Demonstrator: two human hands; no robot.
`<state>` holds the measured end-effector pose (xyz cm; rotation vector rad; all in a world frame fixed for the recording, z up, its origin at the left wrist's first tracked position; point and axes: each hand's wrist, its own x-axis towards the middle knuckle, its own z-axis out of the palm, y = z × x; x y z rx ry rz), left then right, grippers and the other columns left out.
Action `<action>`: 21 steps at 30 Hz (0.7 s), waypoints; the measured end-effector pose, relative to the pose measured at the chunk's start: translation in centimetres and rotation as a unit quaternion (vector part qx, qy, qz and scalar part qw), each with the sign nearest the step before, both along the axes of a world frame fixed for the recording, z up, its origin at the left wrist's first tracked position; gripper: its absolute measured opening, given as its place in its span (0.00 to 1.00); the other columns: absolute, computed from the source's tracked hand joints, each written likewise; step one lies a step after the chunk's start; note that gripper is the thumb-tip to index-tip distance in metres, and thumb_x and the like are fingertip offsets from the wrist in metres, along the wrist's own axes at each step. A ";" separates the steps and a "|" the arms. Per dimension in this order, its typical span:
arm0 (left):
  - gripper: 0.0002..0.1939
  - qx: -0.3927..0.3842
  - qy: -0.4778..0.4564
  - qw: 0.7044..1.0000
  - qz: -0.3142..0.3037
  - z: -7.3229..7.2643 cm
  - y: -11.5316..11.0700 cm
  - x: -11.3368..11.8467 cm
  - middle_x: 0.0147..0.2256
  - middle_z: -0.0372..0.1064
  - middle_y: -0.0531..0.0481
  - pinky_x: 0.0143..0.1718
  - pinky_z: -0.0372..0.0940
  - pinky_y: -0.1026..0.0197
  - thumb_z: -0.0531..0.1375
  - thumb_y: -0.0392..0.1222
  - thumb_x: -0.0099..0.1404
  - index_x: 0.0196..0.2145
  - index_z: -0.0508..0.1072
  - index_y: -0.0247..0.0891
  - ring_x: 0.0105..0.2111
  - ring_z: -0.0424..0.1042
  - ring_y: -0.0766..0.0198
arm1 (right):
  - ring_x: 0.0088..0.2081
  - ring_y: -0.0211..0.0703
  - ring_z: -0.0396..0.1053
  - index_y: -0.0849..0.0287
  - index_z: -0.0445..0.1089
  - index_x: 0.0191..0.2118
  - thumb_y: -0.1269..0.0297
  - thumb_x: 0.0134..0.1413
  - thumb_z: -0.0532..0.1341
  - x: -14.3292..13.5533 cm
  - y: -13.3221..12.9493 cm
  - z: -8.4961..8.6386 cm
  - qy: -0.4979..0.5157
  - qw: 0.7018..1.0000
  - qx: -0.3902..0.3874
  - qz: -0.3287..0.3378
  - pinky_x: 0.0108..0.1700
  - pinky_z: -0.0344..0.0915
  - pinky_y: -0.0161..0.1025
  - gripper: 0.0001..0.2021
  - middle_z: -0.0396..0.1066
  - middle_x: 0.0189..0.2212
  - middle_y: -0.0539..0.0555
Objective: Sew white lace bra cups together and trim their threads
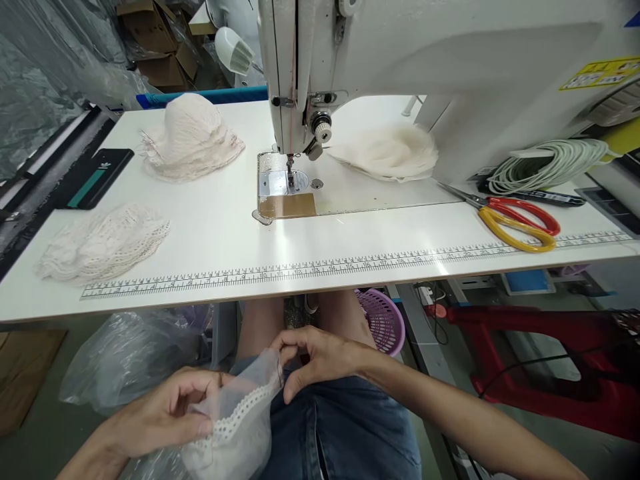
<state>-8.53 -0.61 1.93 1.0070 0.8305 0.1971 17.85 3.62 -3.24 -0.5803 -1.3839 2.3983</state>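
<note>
Over my lap, both hands hold a white fabric piece (pixel 230 440) with a scalloped lace edge and a sheer layer. My left hand (pixel 165 413) pinches its left side, thumb on top near the lace. At the upper right corner of the sheer part, my right hand (pixel 315 360) grips the fabric between its fingers. Above them on the table stands a white sewing machine (pixel 290 80), its needle and presser foot (pixel 291 172) over the metal plate. A stack of pale lace pieces (pixel 107 243) lies at the table's left, and a cream domed stack (pixel 193 137) sits behind it.
Cream fabric cups (pixel 393 152) lie under the machine arm. Scissors (pixel 520 217) with red and yellow handles and a coil of cord (pixel 547 167) rest at the right. A black phone (pixel 97 177) lies far left. Below are a purple basket (pixel 387 323) and a plastic bag (pixel 135 357).
</note>
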 end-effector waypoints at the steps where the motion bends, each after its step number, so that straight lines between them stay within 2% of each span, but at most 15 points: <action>1: 0.12 -0.002 0.001 1.000 0.002 -0.1 0.1 -0.1 0.35 0.68 0.49 0.37 0.60 0.63 0.62 0.49 0.59 0.28 0.70 0.37 0.37 0.67 0.58 | 0.34 0.39 0.70 0.61 0.69 0.37 0.51 0.27 0.72 0.0 -0.1 -0.1 -0.003 1.000 0.003 -0.001 0.41 0.65 0.36 0.28 0.72 0.29 0.49; 4: 0.14 -0.004 0.002 1.000 0.004 -0.5 0.2 -0.4 0.35 0.69 0.47 0.38 0.61 0.61 0.62 0.50 0.58 0.27 0.70 0.36 0.40 0.68 0.54 | 0.33 0.39 0.71 0.62 0.71 0.33 0.49 0.31 0.70 -0.2 -0.2 0.0 -0.021 1.000 0.019 -0.003 0.40 0.66 0.35 0.24 0.73 0.27 0.50; 7: 0.15 0.003 0.010 1.000 0.006 -0.5 0.3 -0.4 0.34 0.69 0.46 0.36 0.61 0.62 0.62 0.51 0.58 0.27 0.69 0.35 0.37 0.68 0.56 | 0.30 0.38 0.71 0.63 0.72 0.30 0.50 0.36 0.69 -0.3 -0.1 0.3 -0.025 0.999 0.033 -0.011 0.36 0.66 0.33 0.20 0.73 0.25 0.50; 11: 0.16 0.009 0.019 1.000 0.001 0.0 0.4 -0.3 0.38 0.70 0.45 0.37 0.62 0.62 0.61 0.53 0.59 0.27 0.69 0.36 0.37 0.68 0.57 | 0.27 0.35 0.69 0.63 0.73 0.29 0.51 0.34 0.70 -0.4 -0.1 0.4 -0.018 0.999 0.013 -0.028 0.33 0.65 0.32 0.19 0.71 0.23 0.49; 14: 0.13 0.016 0.030 0.999 -0.018 0.5 0.7 -0.1 0.43 0.69 0.44 0.41 0.62 0.59 0.61 0.50 0.60 0.28 0.70 0.37 0.42 0.68 0.54 | 0.25 0.34 0.67 0.64 0.74 0.29 0.53 0.37 0.69 -0.5 -0.2 0.3 -0.022 0.999 0.005 -0.027 0.31 0.63 0.31 0.18 0.69 0.22 0.48; 17: 0.12 0.033 0.030 0.998 -0.033 0.9 0.8 0.0 0.46 0.68 0.42 0.42 0.62 0.57 0.59 0.49 0.62 0.28 0.69 0.36 0.42 0.68 0.53 | 0.26 0.33 0.65 0.63 0.73 0.28 0.53 0.38 0.69 -0.7 -0.2 0.1 -0.027 0.999 0.010 -0.030 0.31 0.63 0.31 0.17 0.68 0.22 0.48; 19: 0.13 0.048 0.038 0.997 -0.040 1.1 0.8 0.0 0.45 0.68 0.42 0.41 0.62 0.58 0.58 0.49 0.62 0.28 0.68 0.36 0.40 0.68 0.55 | 0.26 0.33 0.65 0.63 0.72 0.27 0.52 0.36 0.69 -0.8 -0.3 0.0 -0.032 0.999 -0.003 -0.034 0.32 0.63 0.32 0.18 0.68 0.22 0.47; 21: 0.14 0.076 0.073 0.993 -0.052 1.2 0.6 -0.3 0.40 0.68 0.44 0.37 0.62 0.61 0.57 0.51 0.62 0.28 0.68 0.37 0.36 0.67 0.58 | 0.26 0.33 0.65 0.63 0.71 0.26 0.52 0.35 0.70 -0.9 -0.4 -0.1 -0.031 0.999 -0.022 -0.038 0.33 0.63 0.32 0.19 0.67 0.22 0.47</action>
